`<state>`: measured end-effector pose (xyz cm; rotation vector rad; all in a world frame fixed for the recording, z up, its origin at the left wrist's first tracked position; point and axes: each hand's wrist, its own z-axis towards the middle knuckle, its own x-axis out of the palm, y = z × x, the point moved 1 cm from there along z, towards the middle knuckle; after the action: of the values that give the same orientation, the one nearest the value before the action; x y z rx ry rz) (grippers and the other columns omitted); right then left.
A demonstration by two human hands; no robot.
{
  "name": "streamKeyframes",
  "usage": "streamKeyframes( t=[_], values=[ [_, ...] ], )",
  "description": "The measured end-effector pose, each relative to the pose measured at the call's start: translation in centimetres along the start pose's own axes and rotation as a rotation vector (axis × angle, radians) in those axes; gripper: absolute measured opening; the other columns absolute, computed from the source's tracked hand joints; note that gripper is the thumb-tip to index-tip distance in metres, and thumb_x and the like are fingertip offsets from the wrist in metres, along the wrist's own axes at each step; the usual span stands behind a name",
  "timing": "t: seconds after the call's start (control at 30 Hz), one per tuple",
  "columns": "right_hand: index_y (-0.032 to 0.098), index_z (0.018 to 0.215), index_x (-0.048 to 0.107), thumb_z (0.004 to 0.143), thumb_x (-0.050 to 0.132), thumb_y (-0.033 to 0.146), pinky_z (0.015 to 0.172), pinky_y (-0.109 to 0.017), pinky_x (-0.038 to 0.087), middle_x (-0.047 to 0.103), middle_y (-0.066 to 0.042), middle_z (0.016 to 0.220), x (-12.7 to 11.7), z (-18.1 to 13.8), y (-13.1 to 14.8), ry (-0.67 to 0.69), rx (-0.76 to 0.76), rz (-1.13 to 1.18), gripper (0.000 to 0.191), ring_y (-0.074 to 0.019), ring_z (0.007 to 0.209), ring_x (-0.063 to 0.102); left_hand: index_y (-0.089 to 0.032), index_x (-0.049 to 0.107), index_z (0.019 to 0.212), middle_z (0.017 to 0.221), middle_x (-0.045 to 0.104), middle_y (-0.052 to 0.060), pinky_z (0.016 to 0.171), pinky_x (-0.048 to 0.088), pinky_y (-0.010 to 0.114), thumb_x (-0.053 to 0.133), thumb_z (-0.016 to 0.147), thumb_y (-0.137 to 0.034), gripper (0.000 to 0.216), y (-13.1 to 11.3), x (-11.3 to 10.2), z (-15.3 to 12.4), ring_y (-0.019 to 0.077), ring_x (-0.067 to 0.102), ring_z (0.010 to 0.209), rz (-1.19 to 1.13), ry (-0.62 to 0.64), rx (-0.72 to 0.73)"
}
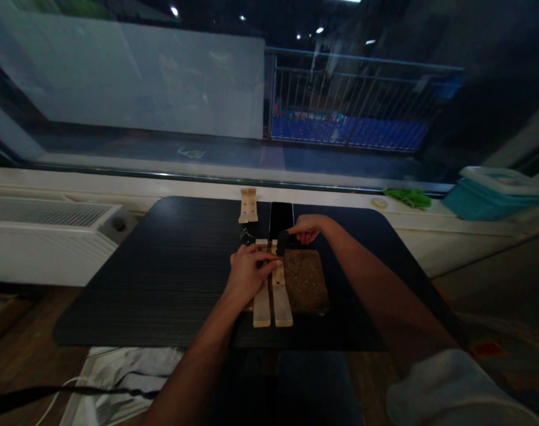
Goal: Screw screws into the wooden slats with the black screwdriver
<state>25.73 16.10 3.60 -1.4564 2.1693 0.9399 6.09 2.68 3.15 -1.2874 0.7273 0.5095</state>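
1. At far left a white radiator (51, 242) stands near the desk (163, 266); from the desk's rounded left edge, dark wood-grain top runs wide and open up to the left hand, leaving that elbow plenty of room.
2. The left hand (249, 269) lies over the left wooden strip (262, 305), its thumb and fingertips drawn close together on the right wooden strip (283, 305); I can't tell whether they pinch anything small.
3. The two strips lie side by side with a narrow gap between them, across a brown block (305, 281), under and between the hands. They're pale and smooth, flaring at the near ends, which overhang the block's near side but stop short of the desk's front edge.
4. Beyond them, a second wooden pair (248, 204) sits by the far edge, with a phone (281, 216) to its right; room is tighter there.
5. A black object (284, 239) stands at the strips' far end, just beyond the block. The right hand (309, 229) reaches it with an outstretched index finger, the others curled; its grip is unclear.
6. Right of the block, desk top runs under the right forearm to the slanting right edge.
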Motion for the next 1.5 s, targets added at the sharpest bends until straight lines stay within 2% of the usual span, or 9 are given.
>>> streamKeyframes(
  t=[0.23,0.63,0.83,1.13,1.5],
  values=[
    [0.012,0.069,0.064,0.071,0.064,0.070,0.056,-0.021,0.053,0.063,-0.002,0.055,0.0,-0.2,0.3,0.012,0.031,-0.017,0.058,-0.0100,0.053,0.062,-0.026,0.079,0.086,0.091,0.070,0.005,0.088,0.040,0.043,0.071,0.082,-0.024,0.009,-0.2,-0.1,0.0,0.0266,0.056,0.099,-0.008,0.005,0.000],
    [0.012,0.074,0.064,0.075,0.070,0.057,0.059,-0.021,0.053,0.065,-0.003,0.063,0.0,0.1,1.7,0.066,0.146,-0.017,0.045,-0.0143,0.069,0.069,-0.026,0.079,0.085,0.091,0.070,0.004,0.088,0.040,0.044,0.072,0.082,-0.024,0.008,-0.1,-0.1,0.0,0.0268,0.055,0.099,-0.015,0.006,-0.011],
    [0.011,0.074,0.064,0.079,0.067,0.055,0.058,-0.020,0.052,0.063,-0.002,0.061,0.0,0.2,1.8,0.091,0.164,-0.023,0.043,-0.0131,0.067,0.068,-0.026,0.079,0.084,0.094,0.071,0.004,0.089,0.040,0.043,0.072,0.082,-0.023,0.008,-0.2,-0.2,0.0,0.0266,0.055,0.101,-0.004,0.017,-0.018],
    [0.013,0.077,0.064,0.077,0.068,0.056,0.060,-0.022,0.053,0.065,-0.004,0.065,0.0,0.4,1.6,0.093,0.161,-0.018,0.044,-0.0157,0.072,0.070,-0.026,0.079,0.083,0.091,0.071,0.004,0.089,0.041,0.043,0.073,0.081,-0.024,0.007,-0.1,-0.1,0.0,0.0267,0.056,0.099,-0.013,0.002,-0.013],
    [0.013,0.072,0.062,0.080,0.066,0.054,0.055,-0.019,0.051,0.062,-0.002,0.060,0.0,0.1,1.8,0.093,0.165,-0.030,0.042,-0.0120,0.065,0.067,-0.026,0.079,0.084,0.090,0.070,0.004,0.087,0.041,0.042,0.073,0.081,-0.024,0.007,-0.3,-0.2,0.0,0.0257,0.055,0.097,-0.009,0.010,-0.030]
  ],
)
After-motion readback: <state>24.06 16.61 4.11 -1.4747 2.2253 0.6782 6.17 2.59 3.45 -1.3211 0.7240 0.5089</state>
